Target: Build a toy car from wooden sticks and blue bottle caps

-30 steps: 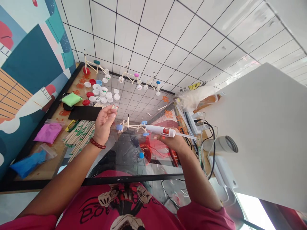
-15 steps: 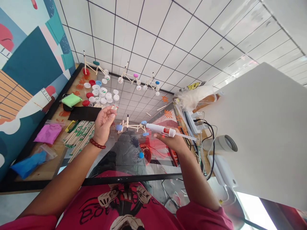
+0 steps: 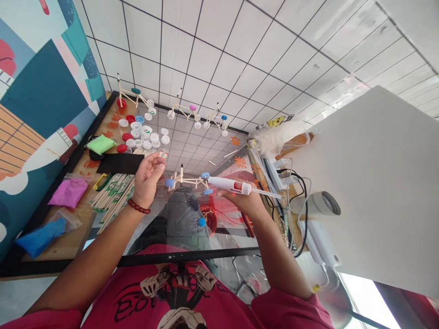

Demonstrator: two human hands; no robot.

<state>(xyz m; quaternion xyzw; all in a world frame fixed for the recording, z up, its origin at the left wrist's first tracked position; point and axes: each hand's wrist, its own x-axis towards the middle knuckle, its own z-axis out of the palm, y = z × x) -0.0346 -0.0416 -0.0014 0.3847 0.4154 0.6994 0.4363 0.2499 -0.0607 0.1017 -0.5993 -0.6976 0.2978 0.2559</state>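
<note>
My left hand (image 3: 148,177) is raised over the glass-topped table (image 3: 185,155), fingers pinched on a short wooden stick piece (image 3: 163,154). My right hand (image 3: 240,201) grips a white glue gun (image 3: 229,185) with its nozzle pointing left at a small stick bicycle (image 3: 187,181) with blue cap wheels that stands on the glass between my hands. A red bead bracelet (image 3: 139,208) circles my left wrist.
Several white, red and blue bottle caps (image 3: 142,135) lie at the back, with three finished stick bicycles (image 3: 192,114) along the wall. Wrapped chopsticks (image 3: 115,192), a black sheet (image 3: 118,163), and green, pink and blue clay bags lie left. Cables, a power strip (image 3: 279,176) and a white board (image 3: 373,183) stand right.
Almost nothing has changed; the view has shifted slightly and both hands hold the same pose over the stick bicycle.
</note>
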